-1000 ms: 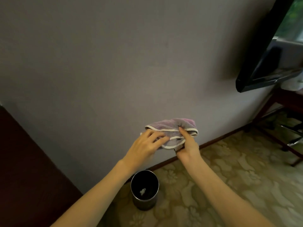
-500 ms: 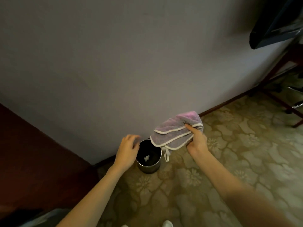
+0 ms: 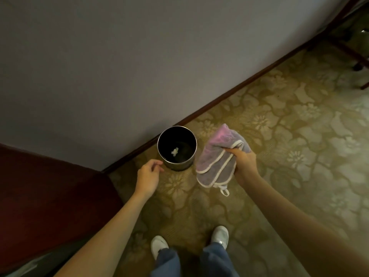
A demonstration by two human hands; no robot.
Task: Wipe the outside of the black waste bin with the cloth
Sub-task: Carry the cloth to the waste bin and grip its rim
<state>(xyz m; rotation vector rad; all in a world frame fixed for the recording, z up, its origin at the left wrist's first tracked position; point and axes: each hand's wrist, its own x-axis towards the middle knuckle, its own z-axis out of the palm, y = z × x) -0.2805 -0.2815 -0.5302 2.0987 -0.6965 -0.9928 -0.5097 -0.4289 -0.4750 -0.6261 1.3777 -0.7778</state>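
Note:
The black waste bin [image 3: 178, 164], a small round can with a shiny rim, stands on the carpet close to the wall, with a scrap of white paper inside it. My left hand [image 3: 148, 175] hovers just left of the bin's side, fingers loosely curled and holding nothing, not touching it. My right hand [image 3: 244, 162] grips a folded lilac cloth [image 3: 214, 162] with white edging, held to the right of the bin and apart from it. A white loop dangles from the cloth's lower corner.
A grey wall [image 3: 139, 66] with a dark skirting board runs diagonally behind the bin. Dark red-brown furniture [image 3: 40, 196] fills the left. Patterned green-beige carpet [image 3: 279, 136] covers the floor. My two white shoes [image 3: 219, 235] stand below; furniture legs [image 3: 351, 54] sit at the top right.
My head has tilted down, so the bin sits mid-frame and my feet show. Both hands have dropped toward the bin; the left let go of the cloth, which only the right holds.

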